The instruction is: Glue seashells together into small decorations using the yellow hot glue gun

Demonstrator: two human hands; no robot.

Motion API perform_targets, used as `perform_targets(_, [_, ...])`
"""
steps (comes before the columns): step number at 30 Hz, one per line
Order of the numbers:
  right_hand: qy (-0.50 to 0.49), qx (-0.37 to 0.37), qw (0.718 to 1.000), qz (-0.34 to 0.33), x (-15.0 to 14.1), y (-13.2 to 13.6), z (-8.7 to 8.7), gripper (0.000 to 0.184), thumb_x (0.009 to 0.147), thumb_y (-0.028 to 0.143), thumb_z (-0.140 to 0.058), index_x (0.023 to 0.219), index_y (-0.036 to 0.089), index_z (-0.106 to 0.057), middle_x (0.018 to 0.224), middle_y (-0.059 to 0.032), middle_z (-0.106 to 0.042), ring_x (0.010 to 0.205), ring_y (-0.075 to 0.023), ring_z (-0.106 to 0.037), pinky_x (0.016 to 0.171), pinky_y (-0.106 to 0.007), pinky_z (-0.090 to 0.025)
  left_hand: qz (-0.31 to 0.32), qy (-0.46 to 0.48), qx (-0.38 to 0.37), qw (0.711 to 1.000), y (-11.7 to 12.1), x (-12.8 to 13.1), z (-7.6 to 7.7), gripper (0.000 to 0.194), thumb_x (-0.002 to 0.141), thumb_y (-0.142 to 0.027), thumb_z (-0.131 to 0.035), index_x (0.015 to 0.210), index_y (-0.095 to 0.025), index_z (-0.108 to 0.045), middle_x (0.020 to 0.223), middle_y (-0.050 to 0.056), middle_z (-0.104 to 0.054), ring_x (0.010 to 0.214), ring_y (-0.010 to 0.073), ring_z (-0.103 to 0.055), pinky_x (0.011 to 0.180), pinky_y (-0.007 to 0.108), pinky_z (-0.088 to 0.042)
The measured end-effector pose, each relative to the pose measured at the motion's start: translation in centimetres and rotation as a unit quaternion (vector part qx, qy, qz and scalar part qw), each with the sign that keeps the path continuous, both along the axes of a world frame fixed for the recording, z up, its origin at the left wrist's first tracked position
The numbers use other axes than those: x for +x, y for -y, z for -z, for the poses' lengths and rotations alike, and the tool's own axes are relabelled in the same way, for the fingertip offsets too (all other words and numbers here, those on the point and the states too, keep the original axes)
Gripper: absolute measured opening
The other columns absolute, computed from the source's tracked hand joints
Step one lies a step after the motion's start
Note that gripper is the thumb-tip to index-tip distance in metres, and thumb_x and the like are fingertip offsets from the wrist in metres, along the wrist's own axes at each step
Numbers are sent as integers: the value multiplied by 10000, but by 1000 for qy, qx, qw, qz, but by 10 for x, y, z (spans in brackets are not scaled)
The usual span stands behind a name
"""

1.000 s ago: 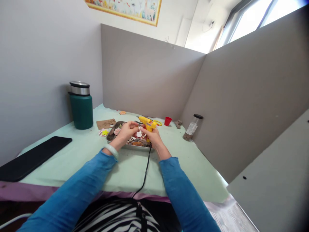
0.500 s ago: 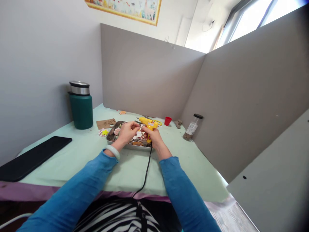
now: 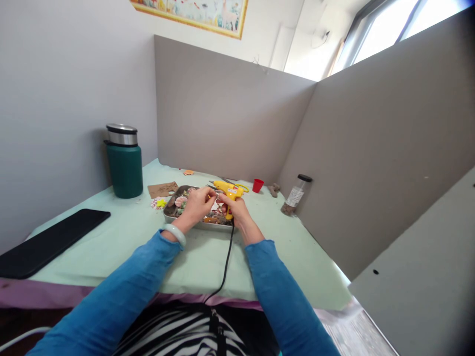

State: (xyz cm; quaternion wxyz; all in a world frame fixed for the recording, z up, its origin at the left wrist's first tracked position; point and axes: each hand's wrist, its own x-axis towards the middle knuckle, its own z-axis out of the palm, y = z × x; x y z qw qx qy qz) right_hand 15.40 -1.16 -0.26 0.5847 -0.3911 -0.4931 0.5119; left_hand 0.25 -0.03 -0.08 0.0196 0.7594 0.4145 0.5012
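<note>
My right hand (image 3: 237, 206) is wrapped round a yellow hot glue gun (image 3: 227, 188), whose nozzle points to the left. A black cord (image 3: 227, 262) runs from its handle down over the table's front edge. My left hand (image 3: 199, 201) is closed in a pinch just left of the glue gun; whatever is between its fingertips is too small to make out. Both hands are over a metal tray (image 3: 213, 227) full of small mixed pieces, among them a pinkish shell-like piece (image 3: 180, 201). My hands and the glue gun hide part of the tray.
Left of the tray are a brown card (image 3: 159, 190) and a yellow star (image 3: 162, 203). A green bottle (image 3: 125, 170) and a long black mat (image 3: 52, 242) stand further left. Behind and right are scissors (image 3: 243, 187), a red cup (image 3: 258, 186) and a tilted jar (image 3: 296, 196).
My left hand has shifted slightly, and a white piece seen below the fingers is now less visible. My right hand keeps the glue gun in nearly the same place.
</note>
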Motion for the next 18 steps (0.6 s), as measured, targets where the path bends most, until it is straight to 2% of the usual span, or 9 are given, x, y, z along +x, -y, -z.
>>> perform_targets(7, [12,3,1000,-13,1,3,-2,275,632,336,-804,752,155,-635,560,30,-603,406,-57,-458,386,-181,-381,-10,4,-32,999,2,0,-1,85,787,-190,-563,747,-197,-638,677,1,-671,624,149,-586,619,247,-424])
perform_targets(18, [5,-20,1000,-10,1,1,-3,291,615,324,-824,748,146,-637,620,7,-645,410,-46,-459,372,-168,-373,-24,-13,-31,999,2,1,0,112,778,-198,-556,724,-195,-654,653,7,-669,640,158,-601,641,254,-433])
